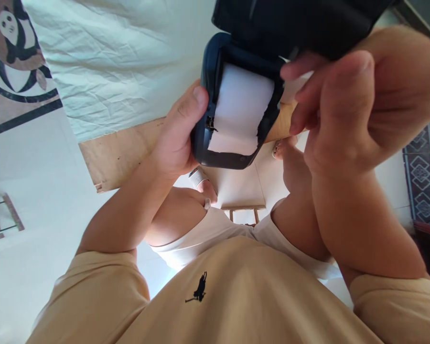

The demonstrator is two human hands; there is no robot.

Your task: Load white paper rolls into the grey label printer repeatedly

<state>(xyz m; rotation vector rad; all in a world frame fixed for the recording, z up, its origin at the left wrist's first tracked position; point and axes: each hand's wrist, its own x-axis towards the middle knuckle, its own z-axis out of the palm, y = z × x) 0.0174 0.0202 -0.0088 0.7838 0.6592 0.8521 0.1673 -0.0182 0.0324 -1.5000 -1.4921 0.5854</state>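
A dark portable receipt printer (199,138) is held up in front of me. White paper (241,110) lies in its compartment, its lower edge torn unevenly. My left hand (182,124) grips the printer's left side, the thumb along the rim and the other fingers hidden beneath. At the printer's right edge is my right hand (340,105), its fingers curled in and the thumb folded over them. One blurred fingertip reaches the printer's rim; what these fingers hold, if anything, is hidden. A large black panel (301,24) extends above the printer; whether it is joined to it I cannot tell.
Beyond the printer is a pale, wrinkled cloth (122,62) over a wooden board (125,155). My legs and feet are below, on a light tiled floor (240,184). A panda picture (14,62) lies at the left, a patterned dark strip (424,177) at the right.
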